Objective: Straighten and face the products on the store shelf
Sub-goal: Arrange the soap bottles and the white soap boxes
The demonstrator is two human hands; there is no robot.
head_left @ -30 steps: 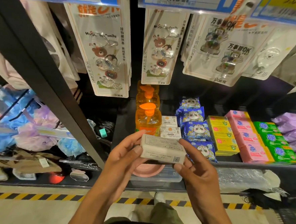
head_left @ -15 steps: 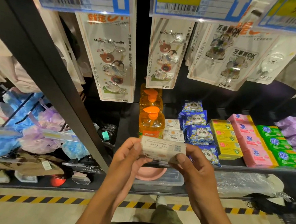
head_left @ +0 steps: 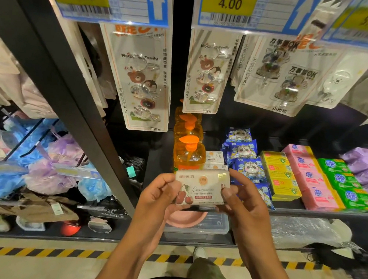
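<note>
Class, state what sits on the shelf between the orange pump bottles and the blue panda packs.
A row of small white boxes lies between the orange pump bottles and blue panda packs, per the head view.

Both bare forearms reach up from the near edge, converging at centre; the left hand (head_left: 156, 195) pinches the left end of a soap box (head_left: 201, 187), fingers curled; the right hand (head_left: 247, 203) pinches its right end, thumb on the front.
</note>
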